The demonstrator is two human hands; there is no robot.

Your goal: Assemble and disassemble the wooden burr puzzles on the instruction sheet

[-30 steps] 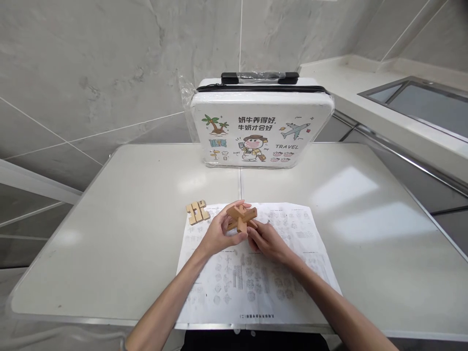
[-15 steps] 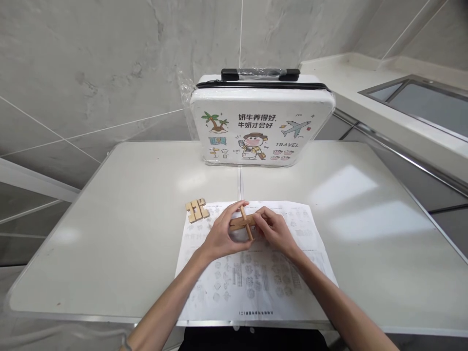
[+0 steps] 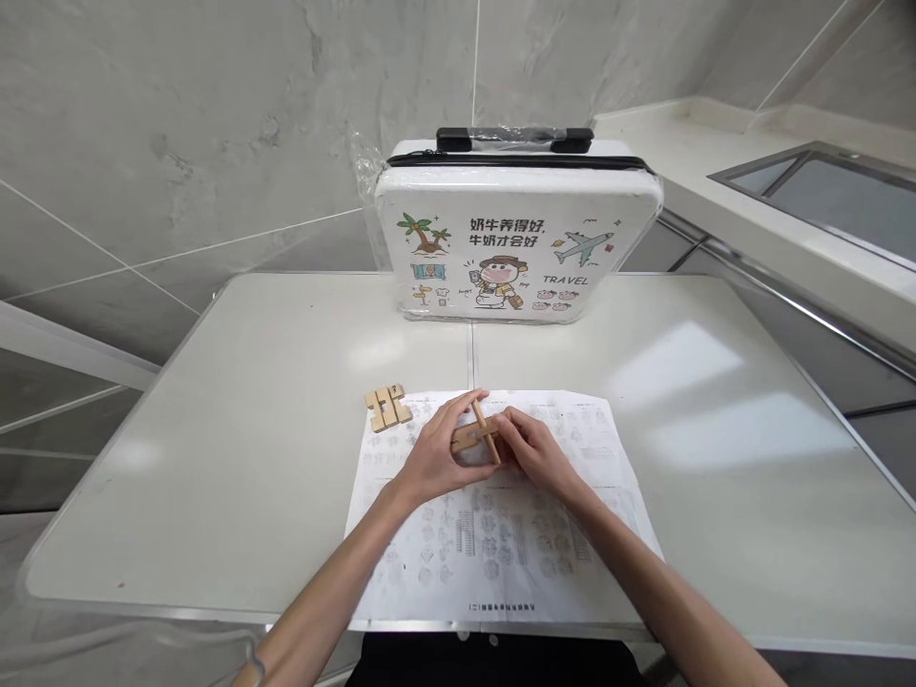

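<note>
Both hands hold crossed wooden puzzle pieces (image 3: 468,438) above a printed sheet (image 3: 458,592). My left hand (image 3: 434,456) curves around them, its thumb and fingertips pinching the two ends of the thin upright piece. My right hand (image 3: 530,447) grips the right end of the flat piece, partly hiding it. A dark mark shows on the left part of the flat piece. Beyond my left hand, at the sheet's far left corner, several notched wooden puzzle pieces (image 3: 388,408) lie side by side, one marked with a numeral.
A white cartoon-printed case (image 3: 444,196) in clear plastic stands upright at the back of the white table (image 3: 215,429). A pale counter (image 3: 687,143) with a dark inset panel runs along the right. The grey wall is behind.
The thin crosspiece leans a little more and sits slightly further right along the flat piece. Both hands stay almost in place; the whole view has shifted slightly.
</note>
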